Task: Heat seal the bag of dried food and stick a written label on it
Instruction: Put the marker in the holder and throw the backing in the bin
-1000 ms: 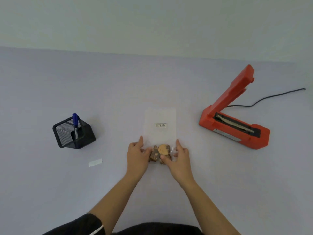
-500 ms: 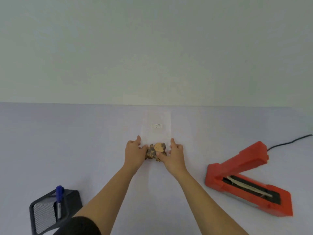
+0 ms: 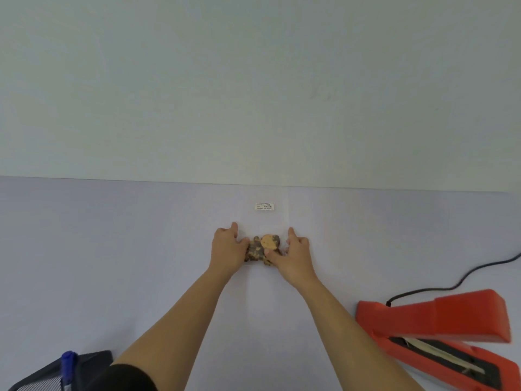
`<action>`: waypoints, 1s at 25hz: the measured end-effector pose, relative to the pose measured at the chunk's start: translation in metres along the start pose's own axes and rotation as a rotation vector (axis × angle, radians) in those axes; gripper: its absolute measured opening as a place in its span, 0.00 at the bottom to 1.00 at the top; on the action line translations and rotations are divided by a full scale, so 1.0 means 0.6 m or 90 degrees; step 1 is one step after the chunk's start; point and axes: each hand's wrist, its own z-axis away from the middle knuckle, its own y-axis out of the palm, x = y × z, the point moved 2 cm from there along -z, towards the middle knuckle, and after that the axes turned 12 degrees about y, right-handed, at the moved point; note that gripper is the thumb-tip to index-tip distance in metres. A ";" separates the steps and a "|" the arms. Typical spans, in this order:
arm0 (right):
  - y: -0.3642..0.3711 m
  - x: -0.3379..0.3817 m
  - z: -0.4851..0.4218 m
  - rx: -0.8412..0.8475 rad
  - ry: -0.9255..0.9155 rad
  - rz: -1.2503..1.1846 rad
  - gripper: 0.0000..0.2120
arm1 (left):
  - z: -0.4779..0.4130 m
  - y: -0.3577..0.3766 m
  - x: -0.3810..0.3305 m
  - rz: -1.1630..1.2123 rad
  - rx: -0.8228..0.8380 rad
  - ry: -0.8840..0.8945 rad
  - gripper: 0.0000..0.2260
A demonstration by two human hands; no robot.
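Note:
A clear bag (image 3: 265,221) lies flat on the pale table, its far end reaching the table's back edge at the wall. A small white written label (image 3: 264,206) is stuck on its upper part. Brown and tan dried food (image 3: 263,246) is bunched at the bag's near end. My left hand (image 3: 228,246) rests on the bag's left side with fingers stretched forward and the thumb against the food. My right hand (image 3: 294,249) lies on the right side, thumb touching the food.
A red heat sealer (image 3: 439,334) stands at the near right with its lid raised, and its black cable (image 3: 451,286) runs off to the right. A black mesh pen holder (image 3: 53,375) with a blue pen (image 3: 68,365) sits at the near left.
Both hands have slid the bag away from me to the table's back edge. The view has tilted upward, so the sealer and pen holder now sit low in the frame.

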 end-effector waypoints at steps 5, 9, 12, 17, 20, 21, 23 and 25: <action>-0.010 0.015 0.007 -0.055 -0.025 0.194 0.38 | 0.000 -0.004 -0.006 0.019 0.017 -0.004 0.14; -0.006 0.031 0.043 -0.128 -0.125 0.286 0.34 | 0.038 -0.025 -0.010 0.059 0.020 -0.020 0.27; 0.035 0.018 0.095 -0.144 -0.243 0.319 0.29 | 0.097 -0.069 -0.020 0.006 -0.014 0.020 0.27; 0.133 -0.063 0.174 -0.035 -0.255 0.473 0.29 | 0.264 -0.185 0.028 -0.205 -0.121 -0.020 0.28; 0.154 -0.092 0.182 -0.015 -0.220 0.558 0.30 | 0.370 -0.239 0.101 -0.339 -0.099 -0.258 0.35; 0.155 -0.092 0.180 -0.011 -0.211 0.568 0.30 | 0.393 -0.250 0.121 -0.298 -0.083 -0.332 0.37; 0.158 -0.089 0.181 -0.005 -0.196 0.575 0.30 | 0.415 -0.258 0.148 -0.151 -0.063 -0.388 0.41; 0.158 -0.089 0.181 0.000 -0.186 0.586 0.31 | 0.410 -0.254 0.148 -0.072 -0.094 -0.358 0.41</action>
